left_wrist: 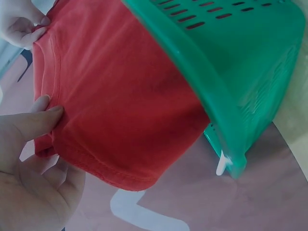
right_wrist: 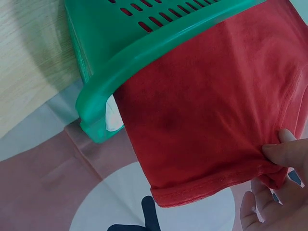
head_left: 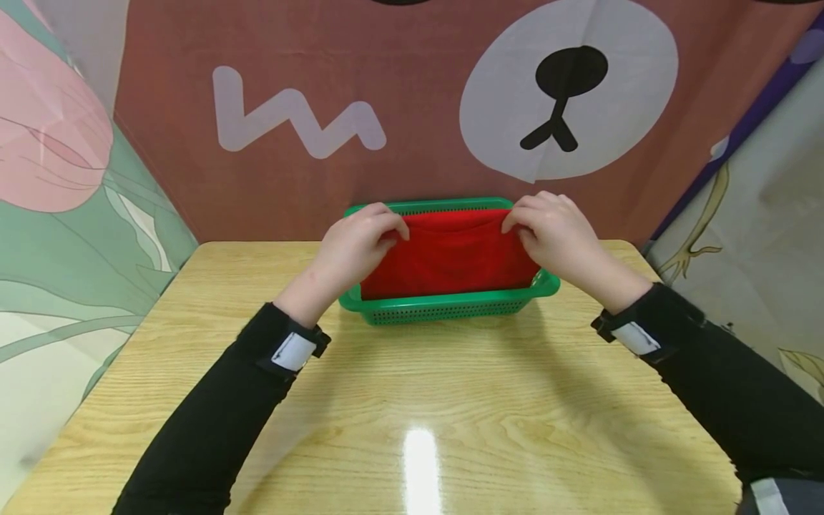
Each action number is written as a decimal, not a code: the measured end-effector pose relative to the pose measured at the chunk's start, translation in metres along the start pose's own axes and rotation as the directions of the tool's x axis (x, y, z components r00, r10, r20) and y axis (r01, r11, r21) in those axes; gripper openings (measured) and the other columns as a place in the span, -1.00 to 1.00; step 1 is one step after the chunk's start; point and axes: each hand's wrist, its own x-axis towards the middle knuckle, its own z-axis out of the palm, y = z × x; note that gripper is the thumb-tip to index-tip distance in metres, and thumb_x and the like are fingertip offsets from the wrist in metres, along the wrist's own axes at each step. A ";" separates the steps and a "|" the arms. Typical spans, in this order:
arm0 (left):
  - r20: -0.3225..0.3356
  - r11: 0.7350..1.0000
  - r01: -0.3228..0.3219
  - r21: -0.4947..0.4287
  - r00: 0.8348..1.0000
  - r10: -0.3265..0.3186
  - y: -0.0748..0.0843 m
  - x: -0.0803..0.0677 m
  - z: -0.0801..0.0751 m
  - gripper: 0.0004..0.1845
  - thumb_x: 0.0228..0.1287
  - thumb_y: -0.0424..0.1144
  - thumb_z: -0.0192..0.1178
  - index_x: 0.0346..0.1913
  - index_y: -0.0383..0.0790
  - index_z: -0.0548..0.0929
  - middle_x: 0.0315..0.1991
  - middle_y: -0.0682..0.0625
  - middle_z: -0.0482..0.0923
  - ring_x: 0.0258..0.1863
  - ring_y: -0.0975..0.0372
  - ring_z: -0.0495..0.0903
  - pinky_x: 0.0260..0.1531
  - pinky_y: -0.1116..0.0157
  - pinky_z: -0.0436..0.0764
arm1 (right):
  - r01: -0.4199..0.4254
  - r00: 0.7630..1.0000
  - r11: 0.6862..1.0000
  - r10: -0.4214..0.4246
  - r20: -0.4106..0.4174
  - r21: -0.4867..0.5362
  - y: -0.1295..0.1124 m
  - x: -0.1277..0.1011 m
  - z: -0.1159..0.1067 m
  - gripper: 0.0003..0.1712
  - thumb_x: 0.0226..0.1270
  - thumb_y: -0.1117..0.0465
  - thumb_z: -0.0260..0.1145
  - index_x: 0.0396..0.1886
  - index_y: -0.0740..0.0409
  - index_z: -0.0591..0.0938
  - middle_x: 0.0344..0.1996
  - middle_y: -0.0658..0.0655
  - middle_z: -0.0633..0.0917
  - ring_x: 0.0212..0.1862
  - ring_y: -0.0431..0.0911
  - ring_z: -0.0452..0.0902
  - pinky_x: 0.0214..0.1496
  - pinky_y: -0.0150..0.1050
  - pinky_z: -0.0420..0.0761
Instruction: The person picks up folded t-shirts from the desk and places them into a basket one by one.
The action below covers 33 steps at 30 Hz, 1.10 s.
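A red T-shirt [head_left: 457, 257] is held up by its top edge, with its lower part down inside a green plastic basket [head_left: 444, 309]. My left hand [head_left: 357, 242] pinches the top edge near the left corner, thumb against the cloth in the left wrist view. At the opposite corner, my right hand [head_left: 555, 230] pinches the edge between thumb and fingers. A stitched neckline band [left_wrist: 54, 62] runs between the two hands, and a hemmed edge [right_wrist: 207, 188] hangs beside the right hand. The basket's inside is mostly hidden behind the cloth.
The basket stands at the far edge of a light wooden table [head_left: 412, 386], close against a brown printed cloth backdrop [head_left: 412, 172]. A white handle piece [right_wrist: 114, 113] shows at the basket's end. Patterned fabric [head_left: 753, 214] hangs on the right.
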 end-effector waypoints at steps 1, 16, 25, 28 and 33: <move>-0.001 1.000 0.003 0.000 1.000 -0.003 0.000 0.001 0.000 -0.85 0.31 -0.42 0.27 -0.12 -0.19 0.72 -0.09 -0.06 0.61 -0.07 0.13 0.57 -0.07 0.20 0.61 | -0.002 1.000 1.000 0.002 0.001 0.002 0.000 0.000 0.000 -0.72 0.18 0.59 0.19 -0.35 0.22 0.72 -0.31 0.16 0.72 -0.22 0.11 0.53 -0.14 0.03 0.48; 0.085 0.999 0.053 0.004 0.995 -0.053 -0.009 0.014 0.001 -0.83 0.32 -0.41 0.27 -0.08 -0.18 0.73 -0.09 -0.06 0.62 -0.04 0.12 0.56 0.02 0.22 0.58 | -0.049 0.997 0.999 0.049 0.053 0.013 0.009 0.007 0.007 -0.77 0.20 0.56 0.25 -0.31 0.21 0.72 -0.26 0.17 0.71 -0.18 0.11 0.52 -0.05 0.05 0.46; 0.154 0.995 0.100 0.001 0.983 -0.099 -0.011 0.021 -0.001 -0.79 0.34 -0.41 0.24 -0.02 -0.18 0.71 -0.02 -0.06 0.62 0.01 0.12 0.54 0.09 0.22 0.55 | -0.087 0.988 0.996 0.085 0.127 0.012 0.014 0.016 0.008 -0.80 0.21 0.53 0.28 -0.26 0.24 0.72 -0.22 0.22 0.72 -0.14 0.15 0.53 0.04 0.10 0.47; 0.173 0.994 0.108 0.005 0.979 -0.107 -0.011 0.023 0.000 -0.78 0.35 -0.41 0.22 0.00 -0.18 0.71 0.00 -0.06 0.62 0.02 0.11 0.53 0.10 0.22 0.54 | -0.099 0.984 0.995 0.096 0.149 0.010 0.018 0.018 0.011 -0.80 0.23 0.52 0.26 -0.26 0.24 0.73 -0.22 0.21 0.72 -0.13 0.14 0.54 0.05 0.08 0.48; 0.199 0.994 0.110 0.000 0.974 -0.108 -0.012 0.024 0.001 -0.78 0.36 -0.42 0.21 0.01 -0.20 0.70 0.01 -0.07 0.63 0.03 0.10 0.52 0.10 0.21 0.54 | -0.111 0.976 0.994 0.108 0.188 0.006 0.023 0.022 0.016 -0.79 0.28 0.50 0.24 -0.24 0.22 0.73 -0.21 0.20 0.71 -0.10 0.13 0.55 0.08 0.08 0.48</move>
